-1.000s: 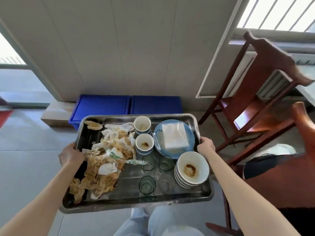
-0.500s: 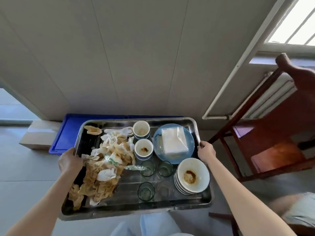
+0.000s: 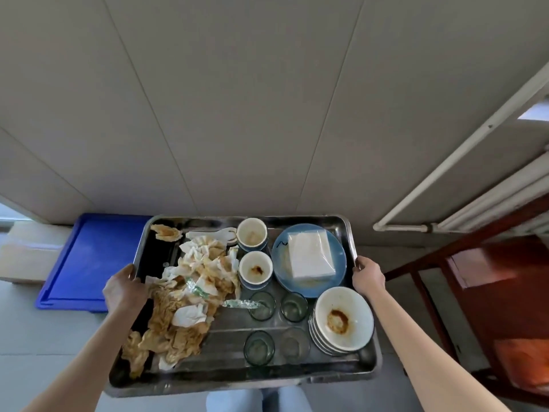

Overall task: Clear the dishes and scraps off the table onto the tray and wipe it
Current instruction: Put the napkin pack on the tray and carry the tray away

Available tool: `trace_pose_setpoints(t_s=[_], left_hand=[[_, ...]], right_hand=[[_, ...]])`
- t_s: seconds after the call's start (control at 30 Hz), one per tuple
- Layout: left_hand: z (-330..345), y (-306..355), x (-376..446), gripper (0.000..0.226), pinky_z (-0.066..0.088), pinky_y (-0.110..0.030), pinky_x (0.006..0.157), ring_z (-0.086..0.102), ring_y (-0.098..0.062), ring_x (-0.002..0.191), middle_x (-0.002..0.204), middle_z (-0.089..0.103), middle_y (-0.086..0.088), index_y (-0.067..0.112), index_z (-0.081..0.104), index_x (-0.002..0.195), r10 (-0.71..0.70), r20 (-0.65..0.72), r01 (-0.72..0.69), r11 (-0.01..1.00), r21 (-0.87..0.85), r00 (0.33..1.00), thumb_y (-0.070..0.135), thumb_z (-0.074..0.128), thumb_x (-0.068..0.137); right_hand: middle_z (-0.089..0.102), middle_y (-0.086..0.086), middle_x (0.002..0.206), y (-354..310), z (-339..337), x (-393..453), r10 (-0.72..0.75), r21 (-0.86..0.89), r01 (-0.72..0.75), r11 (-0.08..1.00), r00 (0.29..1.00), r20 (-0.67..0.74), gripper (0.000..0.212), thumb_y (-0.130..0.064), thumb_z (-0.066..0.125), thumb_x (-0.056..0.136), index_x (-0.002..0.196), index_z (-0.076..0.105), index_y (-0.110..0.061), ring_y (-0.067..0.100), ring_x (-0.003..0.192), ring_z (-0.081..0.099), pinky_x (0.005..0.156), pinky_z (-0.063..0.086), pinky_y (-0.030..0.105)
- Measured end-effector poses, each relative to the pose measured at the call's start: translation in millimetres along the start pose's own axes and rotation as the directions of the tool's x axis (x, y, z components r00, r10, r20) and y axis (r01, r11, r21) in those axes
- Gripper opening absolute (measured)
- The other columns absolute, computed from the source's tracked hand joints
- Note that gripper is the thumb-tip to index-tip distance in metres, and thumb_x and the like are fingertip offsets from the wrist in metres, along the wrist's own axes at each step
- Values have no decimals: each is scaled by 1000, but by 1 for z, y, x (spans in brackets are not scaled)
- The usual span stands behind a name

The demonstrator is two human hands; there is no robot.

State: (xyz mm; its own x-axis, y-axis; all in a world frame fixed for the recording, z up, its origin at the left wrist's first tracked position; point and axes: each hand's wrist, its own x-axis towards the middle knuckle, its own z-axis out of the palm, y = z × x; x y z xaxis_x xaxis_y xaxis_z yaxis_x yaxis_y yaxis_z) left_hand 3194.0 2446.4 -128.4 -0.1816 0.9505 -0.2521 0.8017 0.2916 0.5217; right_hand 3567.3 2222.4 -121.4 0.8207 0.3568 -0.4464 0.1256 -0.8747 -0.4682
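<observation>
I carry a steel tray (image 3: 297,377) in front of me, held level above the floor. My left hand (image 3: 124,288) grips its left rim and my right hand (image 3: 367,276) grips its right rim. A heap of soiled napkins and food scraps (image 3: 190,292) fills the tray's left half. Two small stained cups (image 3: 255,267) stand in the middle, beside a blue plate (image 3: 280,263) bearing a pack of white napkins (image 3: 310,257). Several small glasses (image 3: 261,301) stand near a stack of dirty white bowls (image 3: 341,321) at the front right.
A grey panelled wall (image 3: 237,99) rises close ahead. Blue plastic crates (image 3: 86,260) and a cardboard box (image 3: 26,254) sit on the floor at the left. A red wooden chair (image 3: 490,278) and white pipes (image 3: 463,162) are on the right.
The view has swung left and toward the wall; the chair has slid to the right edge. Both hands keep their grip on the tray, whose load has not shifted.
</observation>
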Motion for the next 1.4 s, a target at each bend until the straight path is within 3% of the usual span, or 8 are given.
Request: trace_pose_setpoints(t_s=[0.13, 0.37, 0.67, 0.87, 1.2, 1.4], left_hand=[[55, 0, 40, 23, 37, -37, 63, 45, -34, 75, 71, 51, -11, 13, 56, 76, 18, 29, -18, 1000, 18, 999, -6, 45, 84], [146, -18, 96, 17, 31, -30, 49, 43, -29, 66, 68, 49, -10, 5, 57, 83, 37, 46, -40, 998, 55, 998, -6, 44, 85], [242, -51, 144, 24, 34, -30, 47, 47, -30, 65, 76, 53, -14, 15, 57, 87, 33, 72, -38, 997, 68, 997, -4, 42, 86], [289, -64, 167, 23, 34, -31, 50, 48, -35, 70, 78, 54, -16, 12, 56, 86, 50, 76, -54, 997, 47, 996, -5, 42, 87], [336, -62, 175, 19, 35, -32, 52, 47, -35, 70, 67, 49, -12, 7, 52, 80, 64, 111, -67, 997, 25, 992, -6, 39, 87], [352, -63, 174, 19, 37, -35, 55, 48, -35, 76, 85, 57, -19, 6, 56, 92, 80, 112, -84, 996, 35, 990, -5, 42, 88]], right_hand=[[58, 17, 124, 6, 40, 53, 25, 1, -25, 1000, 1000, 16, 33, -6, 44, 93, 125, 54, -6, 38, 118, 48, 97, 38, 36], [59, 19, 121, 24, 111, 138, 3, -62, -1, 998, 999, 37, 30, -7, 47, 93, 120, 58, -4, 38, 113, 52, 94, 40, 37], [48, 14, 137, 50, 188, 208, 55, 17, -55, 998, 998, 17, 39, -9, 44, 96, 134, 48, -12, 34, 122, 46, 97, 38, 35], [45, 16, 140, 70, 228, 241, 46, 88, -46, 995, 999, 1, 42, -4, 45, 95, 136, 44, -7, 34, 126, 43, 103, 34, 38], [43, 18, 140, 95, 244, 272, 78, 118, -76, 990, 997, -17, 42, -1, 42, 95, 137, 42, -5, 35, 126, 42, 101, 35, 37], [46, 19, 138, 104, 248, 284, 94, 105, -90, 990, 995, -34, 40, -3, 43, 95, 135, 45, -7, 36, 124, 44, 101, 36, 38]])
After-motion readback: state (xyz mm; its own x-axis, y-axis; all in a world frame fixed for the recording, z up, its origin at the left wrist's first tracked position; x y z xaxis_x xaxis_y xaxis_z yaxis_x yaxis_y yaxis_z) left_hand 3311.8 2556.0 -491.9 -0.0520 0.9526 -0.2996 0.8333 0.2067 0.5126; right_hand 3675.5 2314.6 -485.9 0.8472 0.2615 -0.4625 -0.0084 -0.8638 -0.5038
